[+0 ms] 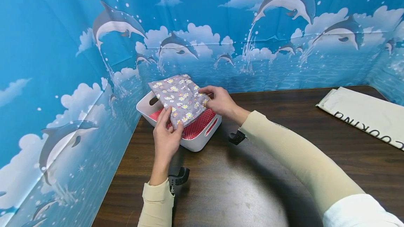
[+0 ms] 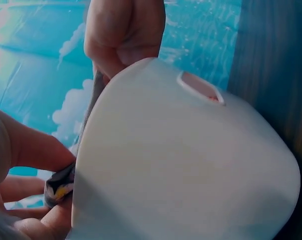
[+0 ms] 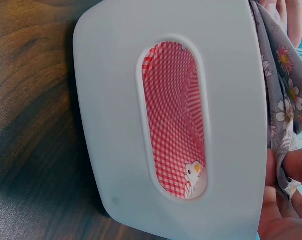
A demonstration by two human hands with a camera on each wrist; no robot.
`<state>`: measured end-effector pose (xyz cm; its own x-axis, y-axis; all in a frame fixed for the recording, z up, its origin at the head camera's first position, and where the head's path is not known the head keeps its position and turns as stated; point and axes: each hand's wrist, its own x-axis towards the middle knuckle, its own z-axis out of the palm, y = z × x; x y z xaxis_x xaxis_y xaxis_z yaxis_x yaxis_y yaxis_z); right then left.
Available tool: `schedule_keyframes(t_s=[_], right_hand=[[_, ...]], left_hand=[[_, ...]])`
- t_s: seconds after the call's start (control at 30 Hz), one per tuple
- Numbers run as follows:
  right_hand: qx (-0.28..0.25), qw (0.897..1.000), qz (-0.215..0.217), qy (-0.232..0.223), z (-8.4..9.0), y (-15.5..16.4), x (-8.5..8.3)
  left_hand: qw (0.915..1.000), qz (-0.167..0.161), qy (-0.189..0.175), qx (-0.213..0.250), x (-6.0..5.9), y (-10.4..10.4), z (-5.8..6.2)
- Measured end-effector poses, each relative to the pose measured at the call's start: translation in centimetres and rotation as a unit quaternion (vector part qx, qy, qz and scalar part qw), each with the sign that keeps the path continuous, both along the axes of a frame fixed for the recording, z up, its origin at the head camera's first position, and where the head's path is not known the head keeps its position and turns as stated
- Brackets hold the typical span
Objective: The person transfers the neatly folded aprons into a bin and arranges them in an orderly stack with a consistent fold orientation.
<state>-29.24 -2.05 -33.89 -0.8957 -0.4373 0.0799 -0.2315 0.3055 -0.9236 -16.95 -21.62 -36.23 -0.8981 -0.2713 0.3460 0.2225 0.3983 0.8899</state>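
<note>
A folded grey cloth [image 1: 181, 97] with a daisy print lies over the top of a white plastic basket [image 1: 195, 146]. My left hand [image 1: 167, 137] pinches its near left edge; in the left wrist view the thumb and fingers close on a dark rolled bit of the cloth [image 2: 61, 187] beside the basket wall [image 2: 180, 160]. At the cloth's right end, my right hand [image 1: 222, 102] pinches a corner, which the right wrist view shows between thumb and fingers [image 3: 295, 165]. Red-and-white checked fabric [image 1: 197, 125] lies inside the basket, also visible through the handle slot.
The basket stands on a dark wooden table [image 1: 214, 185], close to a blue dolphin-print curtain [image 1: 202, 16]. A cream folded sheet or bag with black lettering [image 1: 369, 111] lies at the table's right. Black wrist-camera mounts [image 1: 179, 177] hang below both wrists.
</note>
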Motion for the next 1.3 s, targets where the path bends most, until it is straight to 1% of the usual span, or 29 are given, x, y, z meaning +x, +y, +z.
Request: schedule_keyframes(t_s=[0.1,0.2,0.37,0.53,0.7,0.8,1.1,1.3], right_hand=[[-0.003,1.0,-0.004,0.001,0.0,-0.1,0.0],[-0.004,1.0,-0.008,0.004,0.0,-0.2,0.0],[-0.006,1.0,-0.018,0.012,0.3,-0.4,-0.1],[-0.006,1.0,-0.023,0.011,0.2,-0.5,-0.2],[-0.005,1.0,-0.026,0.016,0.0,-0.5,-0.3],[-0.006,1.0,-0.025,0.017,-0.1,-0.5,-0.3],[-0.011,0.999,-0.017,0.025,-0.1,-0.5,-0.2],[-0.003,1.0,-0.015,0.02,0.1,-0.3,-0.1]], left_hand=[[0.9997,0.02,0.003,-0.011,0.2,0.6,0.0],[0.9986,0.048,0.007,-0.023,0.5,1.5,0.1],[0.9956,0.089,0.023,-0.018,0.8,3.3,0.2],[0.9928,0.112,0.039,-0.016,1.1,4.6,0.0],[0.9923,0.118,0.037,-0.007,1.1,4.9,0.2],[0.9924,0.12,0.028,-0.006,1.2,4.9,0.3],[0.9908,0.134,-0.012,-0.015,1.2,4.6,0.4],[0.9894,0.143,-0.02,-0.016,1.2,4.7,0.6]])
